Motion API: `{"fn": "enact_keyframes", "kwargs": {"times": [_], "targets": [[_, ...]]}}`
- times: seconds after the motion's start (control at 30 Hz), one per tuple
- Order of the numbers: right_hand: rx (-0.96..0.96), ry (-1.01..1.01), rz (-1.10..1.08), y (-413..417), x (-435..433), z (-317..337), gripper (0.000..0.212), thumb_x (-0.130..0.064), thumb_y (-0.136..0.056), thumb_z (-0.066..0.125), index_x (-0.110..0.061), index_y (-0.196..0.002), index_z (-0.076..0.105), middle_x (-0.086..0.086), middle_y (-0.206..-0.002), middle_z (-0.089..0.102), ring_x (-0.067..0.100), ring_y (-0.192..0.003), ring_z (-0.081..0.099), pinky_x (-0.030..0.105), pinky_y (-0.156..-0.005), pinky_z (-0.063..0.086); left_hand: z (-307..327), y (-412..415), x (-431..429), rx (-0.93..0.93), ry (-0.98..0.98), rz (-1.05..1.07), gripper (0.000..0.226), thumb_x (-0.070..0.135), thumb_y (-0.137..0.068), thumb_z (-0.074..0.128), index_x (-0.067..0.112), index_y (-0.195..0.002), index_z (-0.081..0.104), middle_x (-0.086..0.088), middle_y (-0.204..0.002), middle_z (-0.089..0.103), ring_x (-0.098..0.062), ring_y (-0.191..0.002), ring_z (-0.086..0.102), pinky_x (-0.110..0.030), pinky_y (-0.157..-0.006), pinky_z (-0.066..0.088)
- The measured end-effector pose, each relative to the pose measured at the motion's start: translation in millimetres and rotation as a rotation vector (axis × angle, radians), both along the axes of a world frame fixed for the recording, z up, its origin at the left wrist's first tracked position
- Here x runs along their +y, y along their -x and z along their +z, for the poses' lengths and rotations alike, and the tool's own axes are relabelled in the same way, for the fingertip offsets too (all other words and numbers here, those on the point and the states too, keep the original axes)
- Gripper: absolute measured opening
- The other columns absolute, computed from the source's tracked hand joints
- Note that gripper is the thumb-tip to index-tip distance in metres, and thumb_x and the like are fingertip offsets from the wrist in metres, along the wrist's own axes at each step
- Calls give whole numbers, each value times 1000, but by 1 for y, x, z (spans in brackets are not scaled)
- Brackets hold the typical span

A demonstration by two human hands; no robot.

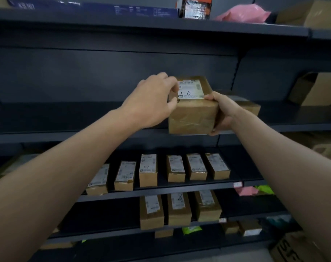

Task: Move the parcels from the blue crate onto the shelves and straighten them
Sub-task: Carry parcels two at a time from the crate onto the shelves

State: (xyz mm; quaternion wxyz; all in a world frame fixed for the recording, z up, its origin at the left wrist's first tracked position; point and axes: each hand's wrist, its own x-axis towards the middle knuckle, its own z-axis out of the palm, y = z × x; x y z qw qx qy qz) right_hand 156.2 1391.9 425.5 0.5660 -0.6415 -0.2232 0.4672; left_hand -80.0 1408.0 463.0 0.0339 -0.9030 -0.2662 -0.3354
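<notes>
A brown cardboard parcel [193, 110] with a white label marked "1-6" is held at the front edge of a dark shelf [66, 118]. My left hand [153, 103] touches its upper left corner with the fingertips. My right hand [222, 112] grips its right side, thumb on top and fingers underneath. Behind my right hand lies another brown parcel [249, 106] on the same shelf, partly hidden. The blue crate is out of view.
The shelf below [198, 186] carries a row of several small labelled boxes, and the one under it holds three more [179, 208]. Larger cartons [319, 89] stand at the right. The top shelf holds a blue box [123, 9] and a pink bag [244, 13].
</notes>
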Motion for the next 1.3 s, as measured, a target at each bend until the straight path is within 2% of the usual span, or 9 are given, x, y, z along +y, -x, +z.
{"fn": "enact_keyframes", "kwargs": {"times": [0.07, 0.4, 0.53, 0.7, 0.8, 0.93, 1.0, 1.2, 1.3], "targets": [[-1, 11, 16, -18, 16, -2, 63, -39, -55, 79, -20, -112, 59, 12, -110, 65, 36, -97, 59, 56, -64, 50, 1, -18, 6, 24, -3, 22, 23, 24, -93, 48, 16, -112, 58, -1, -112, 56, -19, -106, 51, -35, -96, 39], [-58, 150, 179, -85, 66, -9, 53, -44, -69, 71, -22, -115, 57, 15, -114, 59, 41, -102, 54, 69, -86, 36, -6, -88, 29, 93, 42, 95, 23, 26, -93, 50, 17, -112, 59, 0, -110, 57, -18, -102, 52, -36, -95, 39], [-179, 152, 175, -89, 67, -7, 46, -49, -81, 63, -17, -112, 52, 14, -106, 58, 39, -96, 56, 66, -81, 45, -10, -112, 32, 130, 68, 74, 24, 26, -92, 49, 15, -112, 59, -2, -109, 57, -22, -102, 54, -40, -97, 40], [-793, -16, -16, -82, 37, 3, 48, -45, -88, 59, -8, -118, 57, 4, -107, 63, 21, -92, 57, 35, -77, 48, -11, -144, 27, 121, 60, -29, 27, 26, -92, 50, 16, -115, 59, -2, -112, 57, -20, -102, 55, -40, -97, 41], [-1162, -64, 14, -73, -9, 21, 32, -35, -89, 55, -9, -106, 65, 4, -96, 66, 22, -90, 61, 37, -77, 54, -5, -169, 18, 75, 29, -140, 24, 26, -92, 51, 17, -112, 60, -2, -108, 57, -20, -99, 55, -39, -95, 41], [-1725, 288, -117, -75, -82, 27, 17, -28, -89, 49, -16, -100, 56, 7, -93, 59, 32, -95, 57, 34, -69, 37, 2, -213, -9, 48, -57, -352, 28, 26, -91, 51, 14, -116, 58, -5, -114, 58, -23, -104, 55, -43, -97, 41], [-1857, 485, -220, -80, -122, 28, 19, -23, -90, 50, -12, -104, 56, 12, -101, 61, 33, -99, 55, 35, -69, 30, 1, -238, -29, 67, -110, -463, 30, 25, -92, 51, 13, -118, 57, -8, -117, 58, -26, -107, 54, -45, -99, 38], [-1760, 1007, -457, -72, -245, 30, 21, -22, -92, 55, -10, -108, 57, 15, -112, 60, 36, -108, 52, 39, -74, 32, -6, -291, -125, 28, -313, -750, 29, 21, -91, 49, 7, -115, 57, -17, -114, 58, -36, -107, 54, -48, -93, 37], [-1705, 1128, -597, -53, -314, 30, 7, -21, -93, 54, -14, -95, 54, 13, -101, 59, 37, -105, 52, 39, -71, 29, -4, -299, -192, -35, -322, -990, 27, 18, -89, 53, 4, -111, 59, -20, -108, 59, -40, -99, 56, -49, -81, 42]]}}
